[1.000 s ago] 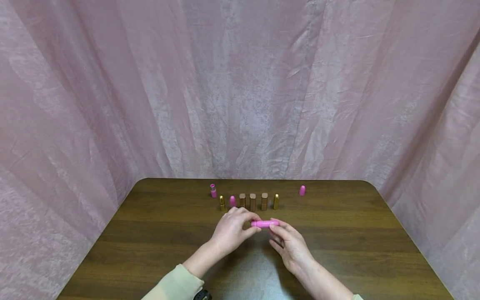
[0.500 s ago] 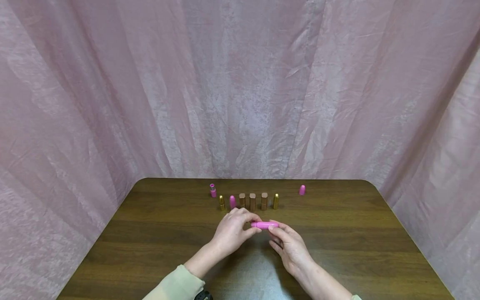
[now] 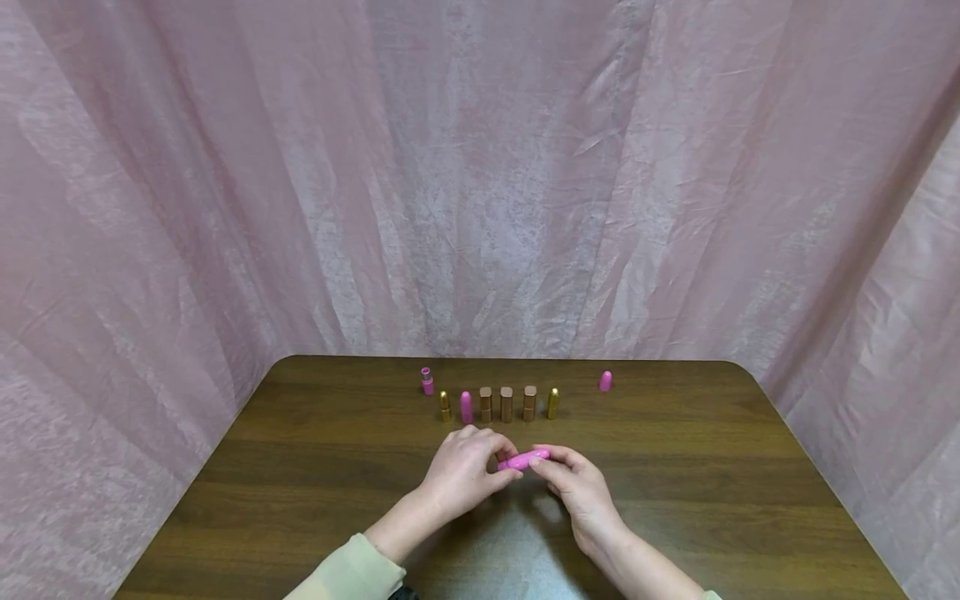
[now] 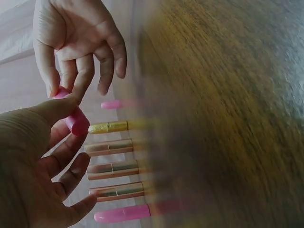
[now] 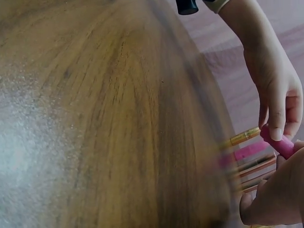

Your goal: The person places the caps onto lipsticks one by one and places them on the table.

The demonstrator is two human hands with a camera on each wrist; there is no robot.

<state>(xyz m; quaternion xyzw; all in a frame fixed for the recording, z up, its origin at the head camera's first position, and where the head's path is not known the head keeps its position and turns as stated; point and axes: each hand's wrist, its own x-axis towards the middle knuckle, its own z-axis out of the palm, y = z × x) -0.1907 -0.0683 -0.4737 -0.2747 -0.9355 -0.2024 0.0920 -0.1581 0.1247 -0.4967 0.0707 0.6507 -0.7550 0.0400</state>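
Observation:
Both hands hold one closed pink lipstick above the table, in front of the row. My left hand pinches its left end between thumb and fingers. At the other end, the thumb and fingers of my right hand grip it. The left wrist view has the pink lipstick under the left thumb, its flat end facing the camera. The right wrist view shows the left hand pinching it from the far side. Fingers cover part of the tube.
Behind the hands stands a row: a gold lipstick, a pink lipstick, several rose-gold lipsticks and another gold one. Farther back are an uncapped pink lipstick base and a pink cap. A pink curtain surrounds the wooden table.
The held lipstick has come slightly nearer the body and tilted, its right end now farther from the body than its left. The right fingers have shifted along it. The standing lipsticks stay put.

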